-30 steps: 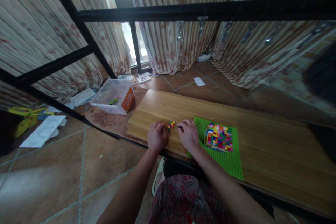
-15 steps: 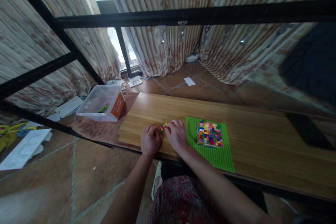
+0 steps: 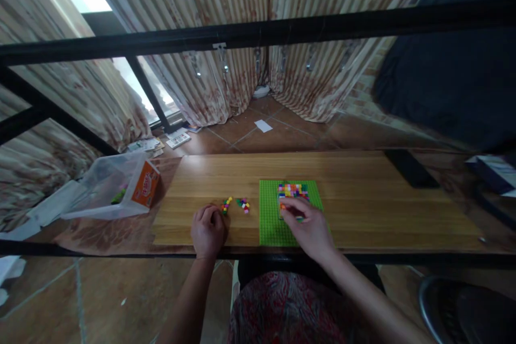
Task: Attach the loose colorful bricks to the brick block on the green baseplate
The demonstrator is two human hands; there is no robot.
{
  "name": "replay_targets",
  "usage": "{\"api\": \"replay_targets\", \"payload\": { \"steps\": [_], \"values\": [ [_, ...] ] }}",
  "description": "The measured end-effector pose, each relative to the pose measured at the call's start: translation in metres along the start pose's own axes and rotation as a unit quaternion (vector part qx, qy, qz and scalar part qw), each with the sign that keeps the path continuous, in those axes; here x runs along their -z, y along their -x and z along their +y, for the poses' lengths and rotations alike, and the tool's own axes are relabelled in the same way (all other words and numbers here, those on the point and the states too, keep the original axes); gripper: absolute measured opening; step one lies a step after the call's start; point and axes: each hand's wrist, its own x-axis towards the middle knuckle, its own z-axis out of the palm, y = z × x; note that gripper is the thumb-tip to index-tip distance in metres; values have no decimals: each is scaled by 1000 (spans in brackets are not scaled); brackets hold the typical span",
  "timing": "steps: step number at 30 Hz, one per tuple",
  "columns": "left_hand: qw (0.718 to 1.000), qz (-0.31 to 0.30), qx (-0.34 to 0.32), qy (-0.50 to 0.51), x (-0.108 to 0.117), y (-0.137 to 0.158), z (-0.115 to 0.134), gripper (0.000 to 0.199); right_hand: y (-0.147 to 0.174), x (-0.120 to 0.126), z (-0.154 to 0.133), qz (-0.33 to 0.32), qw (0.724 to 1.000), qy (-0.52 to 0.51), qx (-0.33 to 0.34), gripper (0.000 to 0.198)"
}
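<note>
My right hand (image 3: 308, 223) is over a square build of multicoloured building bricks (image 3: 293, 189) on a green baseplate (image 3: 268, 226). Its thumb and forefinger are pinched, with a small orange-red building brick (image 3: 283, 206) at the tips. The hand hides much of the build's lower right. To the left, my left hand (image 3: 208, 230) rests on the wooden tabletop with its fingers curled in; what they hold, if anything, is hidden. Right beside its fingertips lies a small group of coloured bricks (image 3: 226, 205). A second loose group (image 3: 243, 205) lies between that one and the baseplate.
A clear plastic box (image 3: 100, 185) with an orange label and a few green and pink pieces stands left of the wooden board (image 3: 363, 209). A dark flat object (image 3: 411, 168) lies at the right. A black metal bar (image 3: 242, 35) crosses in front of the curtains.
My right hand has moved right from the loose bricks to the build on the baseplate. My left hand stays by the loose bricks, which now show as two groups. The view has turned right.
</note>
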Motion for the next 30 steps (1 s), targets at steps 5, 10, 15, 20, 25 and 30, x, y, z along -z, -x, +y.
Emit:
{"api": "replay_targets", "payload": {
  "steps": [5,10,15,20,25,30],
  "values": [
    [1000,0,-8,-7,0,-1,-2,16,-18,34,24,68,997,33,-26,20],
    [1000,5,-9,-12,-1,-1,-4,16,-35,41,28,68,993,98,2,21],
    [1000,2,-6,-11,-1,-2,-4,17,-42,39,29,40,988,139,53,23],
    [1000,-3,2,-5,0,-1,-4,16,-40,34,35,48,987,137,66,21],
    [1000,-8,4,2,0,-1,-4,16,-41,31,40,40,986,150,65,21],
    [1000,-8,2,3,-1,-1,-4,15,-45,34,44,58,983,168,54,23]
  ]
}}
